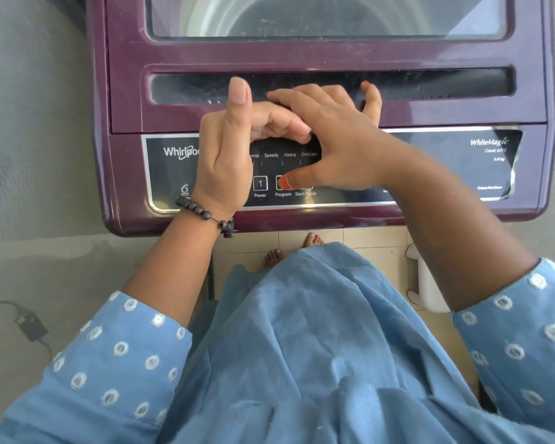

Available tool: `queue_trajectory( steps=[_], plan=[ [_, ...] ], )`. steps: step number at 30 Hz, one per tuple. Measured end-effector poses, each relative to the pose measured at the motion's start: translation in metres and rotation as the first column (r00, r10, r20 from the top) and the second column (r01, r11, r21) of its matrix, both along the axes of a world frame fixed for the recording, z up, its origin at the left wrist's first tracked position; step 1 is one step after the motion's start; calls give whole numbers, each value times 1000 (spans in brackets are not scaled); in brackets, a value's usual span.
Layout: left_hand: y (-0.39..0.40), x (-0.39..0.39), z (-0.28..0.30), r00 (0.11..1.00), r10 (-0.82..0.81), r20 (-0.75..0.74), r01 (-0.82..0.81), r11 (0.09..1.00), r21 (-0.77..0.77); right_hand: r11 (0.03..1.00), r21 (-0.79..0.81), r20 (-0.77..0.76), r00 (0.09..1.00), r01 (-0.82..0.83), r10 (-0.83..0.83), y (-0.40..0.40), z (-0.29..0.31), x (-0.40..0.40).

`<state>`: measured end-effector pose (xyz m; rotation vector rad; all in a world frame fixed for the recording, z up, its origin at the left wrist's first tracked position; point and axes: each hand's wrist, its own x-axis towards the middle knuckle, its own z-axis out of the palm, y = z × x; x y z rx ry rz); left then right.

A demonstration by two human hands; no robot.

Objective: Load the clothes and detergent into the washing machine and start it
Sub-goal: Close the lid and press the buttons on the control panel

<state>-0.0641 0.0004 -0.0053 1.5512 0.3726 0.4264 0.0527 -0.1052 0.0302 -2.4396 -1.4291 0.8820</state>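
— Where is the washing machine (302,56) in what you see?

— It fills the upper half of the frame, purple, with its lid (327,17) shut; through the clear pane I make out the pale drum. The dark control panel (446,165) runs along its near edge, at the centre of the frame.

— And your hands?

— Both are over the panel. My left hand (228,155) is left of centre, thumb pointing up the frame, the other fingers (279,123) curled loosely inward, holding nothing. A dark bead bracelet (205,214) sits on that wrist.

— The right one?

— My right hand (337,139) comes in from the right, fingers spread wide and resting across the lid's front edge, over the curled fingers of my left. Its thumb reaches down, the orange nail at the Program button (282,184), between Power (260,184) and Start/Pause (305,193). Whether it presses, I cannot tell.

— Anything below?

— My blue dress (318,347), and my toes on the tiled floor (366,238).
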Motion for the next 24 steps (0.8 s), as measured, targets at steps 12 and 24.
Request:
queue_trajectory(
  steps=[12,24],
  plan=[
    [6,-6,-1,1000,3,5,-3,1000,-14,999,24,22,999,31,-31,6,-4,-9],
    [11,-9,-3,1000,10,-6,-10,1000,11,998,-21,-37,998,-56,55,9,-1,-7]
  ],
)
